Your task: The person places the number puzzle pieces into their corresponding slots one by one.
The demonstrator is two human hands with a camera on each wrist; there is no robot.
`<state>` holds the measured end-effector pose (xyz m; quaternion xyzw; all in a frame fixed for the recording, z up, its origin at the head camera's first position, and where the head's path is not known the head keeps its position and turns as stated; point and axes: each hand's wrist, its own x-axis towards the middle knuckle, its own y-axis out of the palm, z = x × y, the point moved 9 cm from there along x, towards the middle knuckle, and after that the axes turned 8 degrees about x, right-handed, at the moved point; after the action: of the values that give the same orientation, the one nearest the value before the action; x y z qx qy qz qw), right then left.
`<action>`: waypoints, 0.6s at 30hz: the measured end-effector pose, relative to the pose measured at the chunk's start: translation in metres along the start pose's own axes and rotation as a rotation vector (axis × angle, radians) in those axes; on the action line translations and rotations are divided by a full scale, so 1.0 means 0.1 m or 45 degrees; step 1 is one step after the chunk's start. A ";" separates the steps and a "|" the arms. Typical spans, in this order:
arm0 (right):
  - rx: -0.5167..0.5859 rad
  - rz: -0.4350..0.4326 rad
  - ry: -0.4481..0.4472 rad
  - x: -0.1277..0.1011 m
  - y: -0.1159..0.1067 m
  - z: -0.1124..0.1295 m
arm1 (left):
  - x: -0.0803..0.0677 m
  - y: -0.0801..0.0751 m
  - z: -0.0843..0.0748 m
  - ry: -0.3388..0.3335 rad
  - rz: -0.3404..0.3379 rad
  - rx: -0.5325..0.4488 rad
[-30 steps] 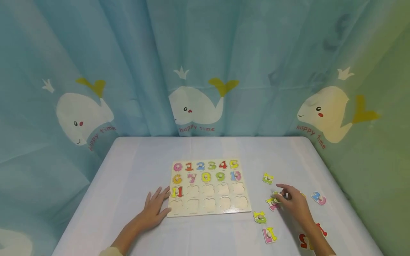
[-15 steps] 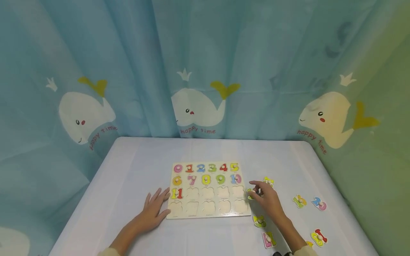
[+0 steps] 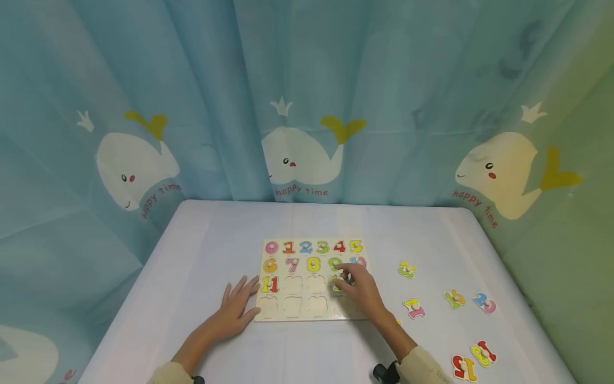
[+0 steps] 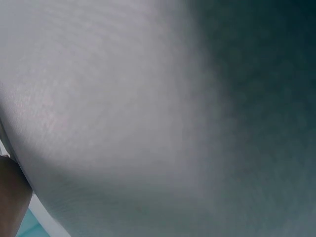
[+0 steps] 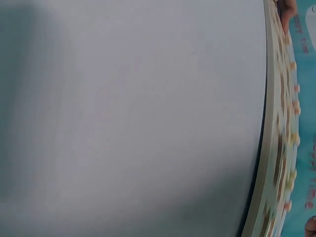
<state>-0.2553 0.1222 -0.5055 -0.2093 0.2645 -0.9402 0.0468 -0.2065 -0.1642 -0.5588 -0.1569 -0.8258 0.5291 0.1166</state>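
While the left hand (image 3: 236,312) lies flat on the table (image 3: 307,220), fingers spread and thumb apart, at the left edge of the board, the right hand (image 3: 362,290) pinches a greenish number piece (image 3: 337,287) between thumb and bent forefinger. That piece is over the fourth place in the board's third row; whether it touches the wood cannot be told. The right forearm slants in from the lower right, across the board's near right corner.

The board (image 3: 304,308) holds twelve set pieces (image 3: 314,264): six in the top row, 0 to 5; five in the second, 6 to 10, the 10 partly behind the hand; and the 11 at the start of the third. Five bare hollows (image 3: 293,284) show whole, two in the third row and three in the fourth; the hand and forearm cover the rest at the right.

Right of the board, six loose pieces (image 3: 414,308) lie scattered. A yellow bit beside the forearm is too small to tell. Two pale sleeves (image 3: 422,368) show at the bottom. Behind the table hangs a blue-green curtain (image 3: 408,53) with three whole whales (image 3: 302,157) and part of a fourth.
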 end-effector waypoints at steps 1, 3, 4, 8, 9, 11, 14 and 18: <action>0.011 0.003 -0.016 0.02 0.04 0.03 | 0.00 0.00 0.00 0.001 0.001 0.000; 0.026 0.015 -0.048 0.05 0.13 0.10 | 0.01 0.01 0.00 -0.001 0.003 0.000; 0.027 0.022 -0.065 0.07 0.17 0.13 | 0.01 0.01 0.00 -0.003 0.007 0.000; 0.011 0.062 -0.058 0.13 0.35 0.19 | 0.00 0.02 0.01 -0.010 0.011 -0.005; 0.007 0.075 -0.046 0.14 0.40 0.19 | 0.00 0.02 0.01 -0.010 0.011 -0.007; 0.013 0.099 -0.024 0.16 0.50 0.20 | 0.00 0.02 0.01 -0.013 0.014 -0.008; 0.017 0.137 -0.011 0.18 0.64 0.23 | 0.00 0.01 0.00 -0.012 0.009 -0.011; 0.004 0.181 0.001 0.19 0.81 0.24 | 0.00 0.00 0.00 -0.012 0.008 -0.003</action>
<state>-0.2648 0.0374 -0.5223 -0.1895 0.2773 -0.9350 0.1137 -0.2065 -0.1639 -0.5589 -0.1572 -0.8265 0.5291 0.1108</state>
